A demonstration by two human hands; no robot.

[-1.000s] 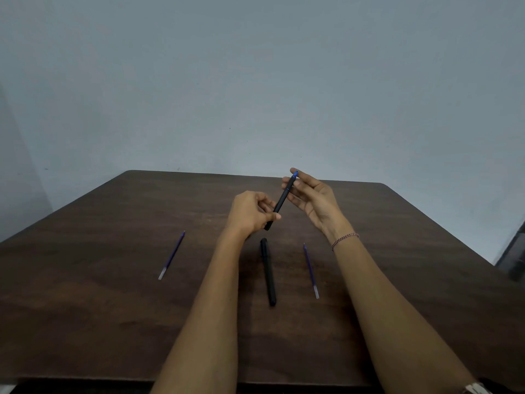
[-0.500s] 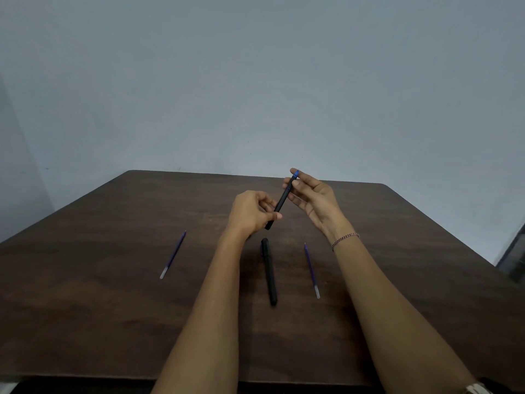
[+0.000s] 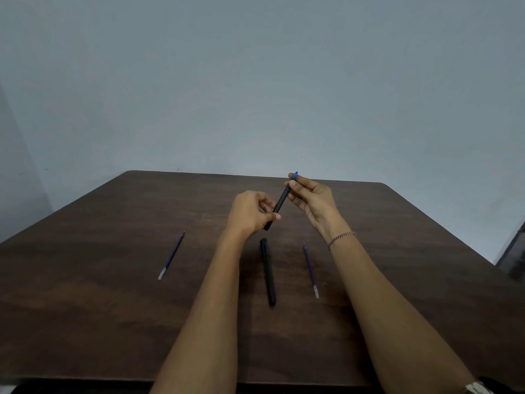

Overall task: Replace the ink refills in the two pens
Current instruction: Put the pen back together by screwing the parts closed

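A black pen [image 3: 280, 201] with a blue end is held tilted above the dark wooden table [image 3: 113, 308]. My left hand [image 3: 250, 213] grips its lower part between thumb and curled fingers. My right hand [image 3: 309, 199] pinches its upper part near the blue end. A second black pen [image 3: 268, 271] lies on the table between my forearms. One blue refill [image 3: 172, 255] lies to the left, another blue refill [image 3: 310, 270] lies just right of the second pen.
A plain grey wall stands behind the table's far edge. A dark object [image 3: 514, 251] shows at the right border beyond the table's corner. A watch [image 3: 477, 388] shows at the bottom right on my right arm.
Both hands keep hold of the pen; my fingers have shifted slightly on it, and the pen stays tilted in much the same place.
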